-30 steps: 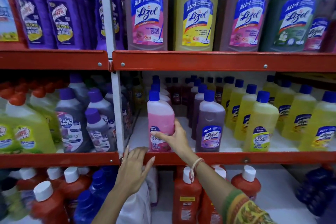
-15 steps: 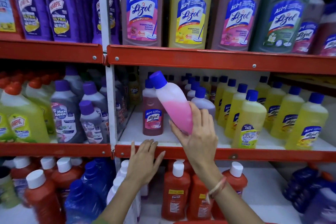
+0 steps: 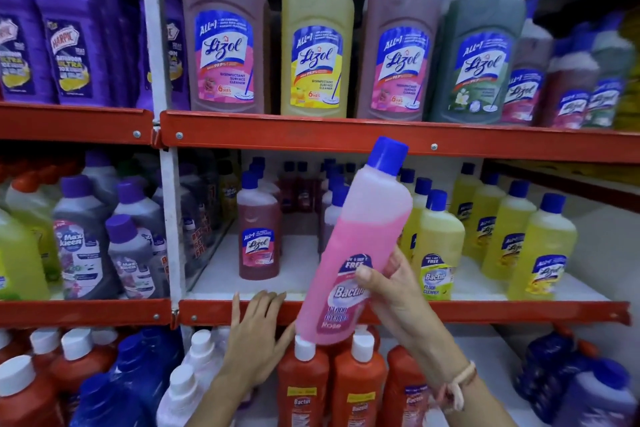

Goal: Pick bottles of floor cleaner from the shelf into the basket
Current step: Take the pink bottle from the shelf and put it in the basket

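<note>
My right hand [image 3: 393, 291] grips a pink Bactin floor cleaner bottle [image 3: 360, 239] with a blue cap, held off the shelf and tilted to the right in front of the middle shelf's red edge [image 3: 485, 310]. My left hand [image 3: 258, 329] rests flat with fingers spread against that red edge, holding nothing. Yellow Bactin and Lizol bottles [image 3: 438, 246] stand on the middle shelf to the right. A dark pink Lizol bottle [image 3: 259, 232] stands alone to the left. No basket is in view.
Large Lizol bottles [image 3: 317, 42] fill the top shelf, purple Harpic bottles [image 3: 69, 45] at its left. Orange Bactin bottles [image 3: 303, 388] with white caps stand on the bottom shelf under my hands. A white upright post [image 3: 169, 218] divides the shelving; Max Kleen bottles [image 3: 79, 246] lie left of it.
My right hand has lifted the pink bottle off the middle shelf, swung it from tilted left to tilted right and pulled it toward me. My left hand stays on the shelf edge.
</note>
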Demonstrator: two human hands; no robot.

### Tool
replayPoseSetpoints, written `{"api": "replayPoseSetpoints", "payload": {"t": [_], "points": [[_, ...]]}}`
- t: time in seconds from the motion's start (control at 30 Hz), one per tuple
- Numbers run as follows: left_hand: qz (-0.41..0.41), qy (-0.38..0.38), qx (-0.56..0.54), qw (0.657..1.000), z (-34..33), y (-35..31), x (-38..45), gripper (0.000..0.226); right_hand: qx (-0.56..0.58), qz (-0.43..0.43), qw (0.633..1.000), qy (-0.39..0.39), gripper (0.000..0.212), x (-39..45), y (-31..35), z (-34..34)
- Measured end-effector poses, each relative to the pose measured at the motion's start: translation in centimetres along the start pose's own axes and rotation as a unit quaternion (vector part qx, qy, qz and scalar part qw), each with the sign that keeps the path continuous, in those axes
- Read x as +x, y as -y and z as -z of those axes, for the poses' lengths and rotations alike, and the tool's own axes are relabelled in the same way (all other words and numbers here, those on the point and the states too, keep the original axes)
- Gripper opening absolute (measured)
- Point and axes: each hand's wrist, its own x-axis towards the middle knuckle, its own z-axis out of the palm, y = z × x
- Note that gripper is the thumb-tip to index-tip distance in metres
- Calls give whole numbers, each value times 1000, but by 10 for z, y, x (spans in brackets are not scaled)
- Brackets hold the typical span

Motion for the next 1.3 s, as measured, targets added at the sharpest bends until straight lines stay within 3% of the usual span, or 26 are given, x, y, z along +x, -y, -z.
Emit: {"api": "replayPoseSetpoints", "payload": {"t": [0.17, 0.33, 0.57, 0.73, 0.83, 0.9, 1.0, 1.17, 1.3], "points": [[11, -11, 7, 1000, 0, -6, 3, 74, 113, -56, 987, 97, 90, -4, -1, 11], [32, -28, -8, 999, 0, -15, 3, 75, 113, -85, 980, 140, 70, -11, 10, 19], [82, -3, -7, 997, -7, -19, 3, 90, 68, -105, 984, 129, 67, -23, 27, 45], [129, 13, -63, 990, 23, -41, 6, 103, 38, -105, 989, 98, 93, -28, 40, 58], [93, -71, -160, 980, 67, -82, 11, 84, 20, -94, 993, 69, 92, -37, 45, 64], [54, -113, -285, 950, 105, -117, 17, 71, -3, -86, 996, 37, 89, -43, 47, 65], [-10, -111, -436, 893, 155, -163, 20, 58, -62, -70, 996, -11, 89, -53, 46, 64], [-84, -52, -461, 882, 174, -200, 17, 49, -109, -36, 991, -66, 74, -69, 37, 70], [-62, -57, -460, 884, 152, -207, 16, 49, -123, -54, 988, -79, 70, -85, 27, 80]]}}
